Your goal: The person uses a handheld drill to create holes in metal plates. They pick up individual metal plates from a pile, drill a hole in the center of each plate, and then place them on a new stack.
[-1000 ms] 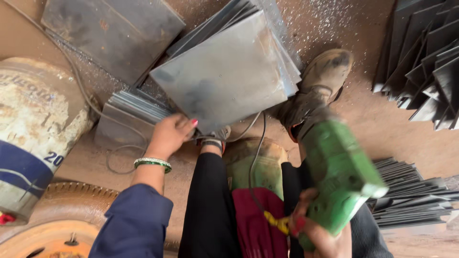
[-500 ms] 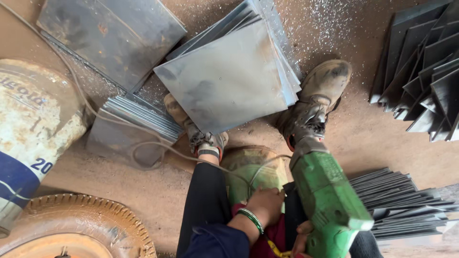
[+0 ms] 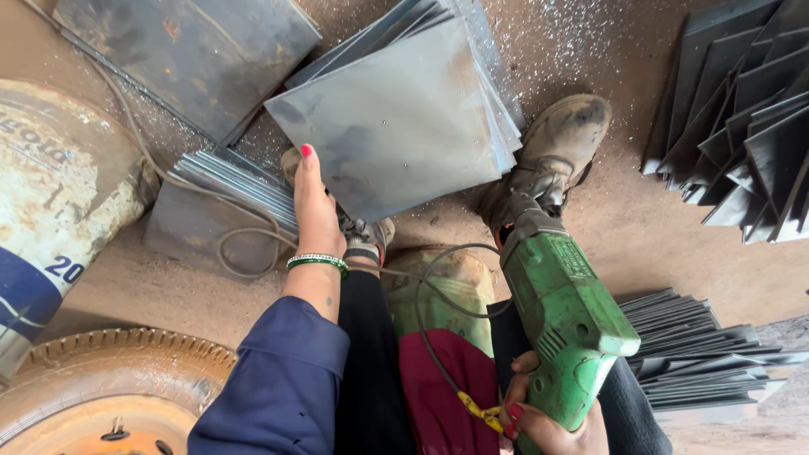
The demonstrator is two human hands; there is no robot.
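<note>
Head view: a square metal sheet (image 3: 396, 126) tops a stack between two boots on the dirt floor. Left hand (image 3: 313, 211), fingers together, touches its near-left edge. Right hand (image 3: 539, 421) wraps a green drill (image 3: 569, 312), near right.

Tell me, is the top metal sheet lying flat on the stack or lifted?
Cannot tell for sure. The left hand touches the top sheet at its corner; no gap shows.
</note>
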